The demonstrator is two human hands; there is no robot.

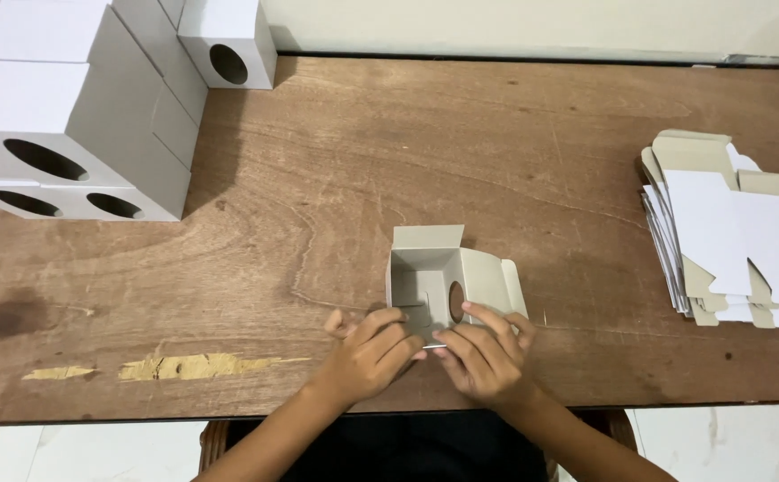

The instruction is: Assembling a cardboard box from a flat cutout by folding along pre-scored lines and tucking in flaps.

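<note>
Head view: at far left, finished white boxes [68, 116] with round holes sit stacked on the wooden tabletop [336, 152]. At the near edge, the left hand [371, 353] and right hand [487, 357] curl their fingers [487, 319] closed on the near wall of an open small box [447, 281]. Flat blanks [729, 232] lie piled far right.

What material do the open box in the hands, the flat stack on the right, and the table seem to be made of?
The open box looks like thin matte cardboard: grey inside, with sharp fold lines and a cut round hole. The flat stack seems to be the same board, white on one face and grey-brown on the other. The table looks like brown wood or wood veneer: grain shows, and the worn patches near the front edge are paler.
</note>
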